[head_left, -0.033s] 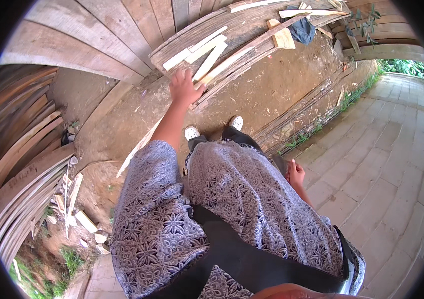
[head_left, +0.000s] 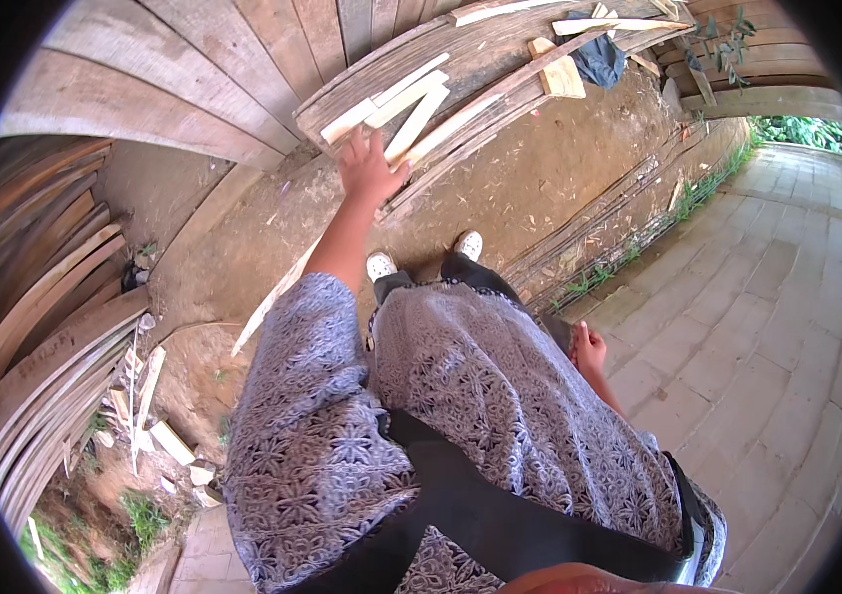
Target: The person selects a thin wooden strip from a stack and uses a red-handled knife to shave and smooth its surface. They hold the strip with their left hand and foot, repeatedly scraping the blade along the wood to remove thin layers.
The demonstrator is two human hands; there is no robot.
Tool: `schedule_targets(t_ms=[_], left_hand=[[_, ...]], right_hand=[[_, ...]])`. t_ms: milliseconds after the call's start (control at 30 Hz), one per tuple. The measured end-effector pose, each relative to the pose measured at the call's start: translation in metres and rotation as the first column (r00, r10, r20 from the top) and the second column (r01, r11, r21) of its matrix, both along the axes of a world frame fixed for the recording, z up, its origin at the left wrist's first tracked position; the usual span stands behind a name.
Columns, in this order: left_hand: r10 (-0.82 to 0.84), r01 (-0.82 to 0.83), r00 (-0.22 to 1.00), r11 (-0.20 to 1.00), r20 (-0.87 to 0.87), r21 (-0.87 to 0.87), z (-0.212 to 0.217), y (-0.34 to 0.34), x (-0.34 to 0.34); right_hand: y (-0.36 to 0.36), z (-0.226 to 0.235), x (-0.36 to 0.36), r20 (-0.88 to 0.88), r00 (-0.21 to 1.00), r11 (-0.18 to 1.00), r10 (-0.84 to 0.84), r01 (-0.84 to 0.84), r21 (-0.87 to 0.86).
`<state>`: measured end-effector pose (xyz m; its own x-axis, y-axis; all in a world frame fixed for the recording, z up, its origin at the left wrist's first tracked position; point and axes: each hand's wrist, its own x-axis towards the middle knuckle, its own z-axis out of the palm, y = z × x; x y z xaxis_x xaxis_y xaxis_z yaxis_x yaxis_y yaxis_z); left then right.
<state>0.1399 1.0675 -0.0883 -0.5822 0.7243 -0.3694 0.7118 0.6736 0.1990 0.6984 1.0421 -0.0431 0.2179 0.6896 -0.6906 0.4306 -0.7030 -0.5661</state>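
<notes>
My left hand is stretched out over the near end of a weathered plank bench, palm down, its fingers apart. Its fingertips are at the near ends of several pale cut wood strips; whether they touch them I cannot tell. One strip slants beside the others, close to the fingers. Low at my right side, my right hand is closed round a dark, flat, blade-like tool. Its handle is hidden in the fist, and my patterned clothing covers part of it.
A wood block and a dark plastic bag lie farther along the bench. A plank wall rises behind it. Stacked boards stand at left, with wood scraps nearby. Paving stretches along the right.
My left hand has shifted very slightly and its fingers are spread a little more. The wood strips lie in the same arrangement.
</notes>
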Motion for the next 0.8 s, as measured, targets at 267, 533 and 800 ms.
schedule_targets(t_ms=[267, 533, 800], left_hand=[[0.029, -0.031, 1.0, 0.957, -0.012, -0.289, 0.001, 0.083, -0.045], [-0.056, 0.029, 0.987, 0.984, -0.149, -0.176, -0.013, 0.079, -0.056], [-0.25, 0.279, 0.889, 0.96, -0.384, 0.021, -0.052, 0.084, -0.061]], right_hand=[[0.002, 0.029, 0.038, 0.004, 0.994, 0.99, -0.113, 0.113, -0.088], [0.004, 0.026, 0.027, -0.103, 0.971, 0.972, -0.217, 0.205, -0.115], [0.021, 0.03, 0.022, 0.006, 0.984, 0.972, -0.178, 0.177, -0.155]])
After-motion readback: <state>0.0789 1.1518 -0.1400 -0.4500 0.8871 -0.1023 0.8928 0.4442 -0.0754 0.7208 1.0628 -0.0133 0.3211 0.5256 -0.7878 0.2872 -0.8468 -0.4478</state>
